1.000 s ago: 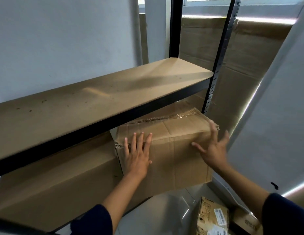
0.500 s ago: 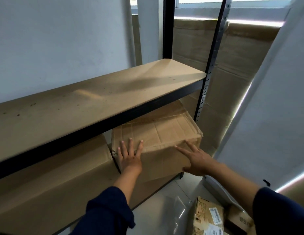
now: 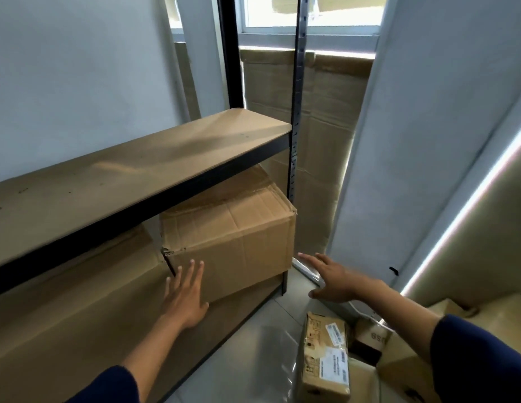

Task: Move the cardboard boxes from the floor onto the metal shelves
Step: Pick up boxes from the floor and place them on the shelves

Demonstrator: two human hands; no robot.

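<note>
Cardboard box [image 3: 233, 242] seated on the lower tier of the metal shelves [image 3: 143, 196], at the right end, under the bare upper board and close against the front right upright [image 3: 295, 126]; top flaps creased and dented, near left corner torn. Just left of it, on the same tier, a larger cardboard box [image 3: 79, 309], its right end touching or nearly touching the first.

Left hand [image 3: 185, 298] spread flat, fingers [image 3: 192, 274] straight and a little apart, laid against the lower left of the box front, gripping nothing. Right hand [image 3: 336, 282] out in the air past the box's right edge, apart from it, palm down, fingers straight and splayed, holding nothing. Dark blue sleeves on both forearms.

On the pale tiled floor [image 3: 253, 359] below the right hand, a small labelled box [image 3: 326, 356] standing on end with white stickers on its face; beside it to the right a second small box [image 3: 372, 338] with dark print, partly hidden, and the edge of another carton [image 3: 407, 362] at the lower right.

Behind the shelves, flattened cardboard sheets [image 3: 317, 158] upright against the wall under a window [image 3: 282, 13]; grey wall to the left, white panels to the right with bright strips of light along the edges
</note>
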